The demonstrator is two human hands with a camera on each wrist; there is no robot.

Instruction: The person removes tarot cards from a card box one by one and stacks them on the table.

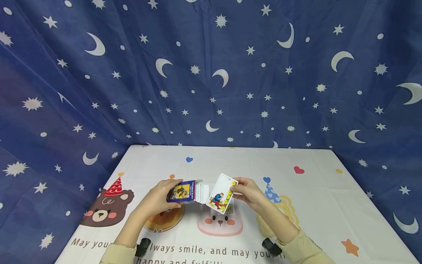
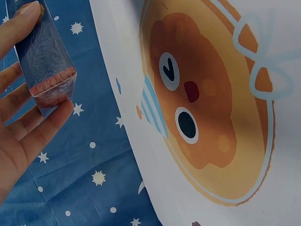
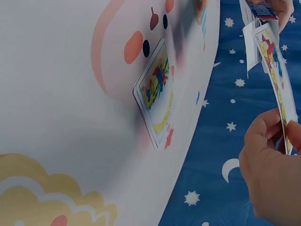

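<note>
My left hand [image 1: 159,197] grips a blue tarot card box [image 1: 183,191] with a yellow picture on its front. The white end flap [image 1: 203,193] stands out on the box's right side. Between thumb and fingers, my right hand [image 1: 251,193] pinches a tarot card [image 1: 220,193] with a white background, yellow discs and a blue and red figure. The card's far end is close to the box's flap; the right wrist view does not settle whether they touch. Below it, a small stack of cards [image 3: 156,96] lies face up on the table, mostly hidden in the head view.
A white cloth with cartoon prints covers the table [image 1: 316,205]. Behind it hangs a blue curtain [image 1: 211,84] with moons and stars. Black straps [image 1: 143,247] sit at both wrists, near the beige sleeves.
</note>
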